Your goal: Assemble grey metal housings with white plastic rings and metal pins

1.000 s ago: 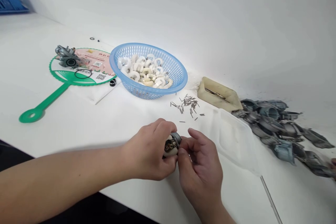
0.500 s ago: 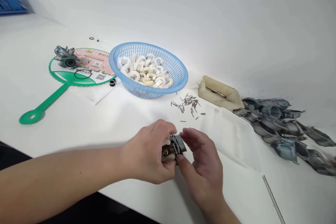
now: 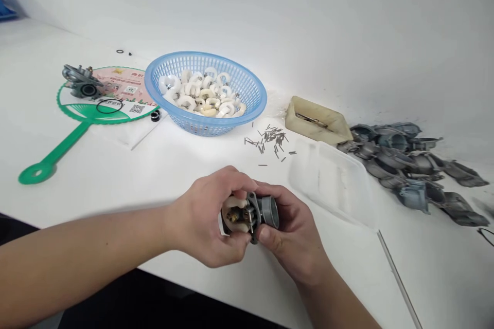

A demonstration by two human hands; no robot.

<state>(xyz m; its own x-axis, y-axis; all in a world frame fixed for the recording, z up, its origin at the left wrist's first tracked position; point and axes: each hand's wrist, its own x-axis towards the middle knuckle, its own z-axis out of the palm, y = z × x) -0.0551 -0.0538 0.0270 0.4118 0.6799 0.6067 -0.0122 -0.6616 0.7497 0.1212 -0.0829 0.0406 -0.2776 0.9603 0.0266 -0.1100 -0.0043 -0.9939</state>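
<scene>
Above the table's near edge, both hands hold a grey metal carburetor [image 3: 268,212]. A cream-white float [image 3: 232,220] sits on its underside, with brass parts visible inside the float's curve. My left hand [image 3: 208,216] is curled round the float side, thumb below and fingers above. From the other side my right hand [image 3: 295,231] grips the body, its thumb against the round throat and its fingers behind. Some of the carburetor is hidden by the fingers.
A blue basket [image 3: 206,126] of white floats stands behind the hands, with small metal pins [image 3: 273,136] beside it. Rightward are a clear plastic lid [image 3: 335,185], a cream box [image 3: 318,121] and grey metal bowls [image 3: 397,157]. Left, another carburetor [image 3: 82,82] rests on a green fan [image 3: 73,136].
The carburetor has turned so its float and round throat show more. My right hand, loosely beside it before, has closed round the body. The camera view has shifted slightly.
</scene>
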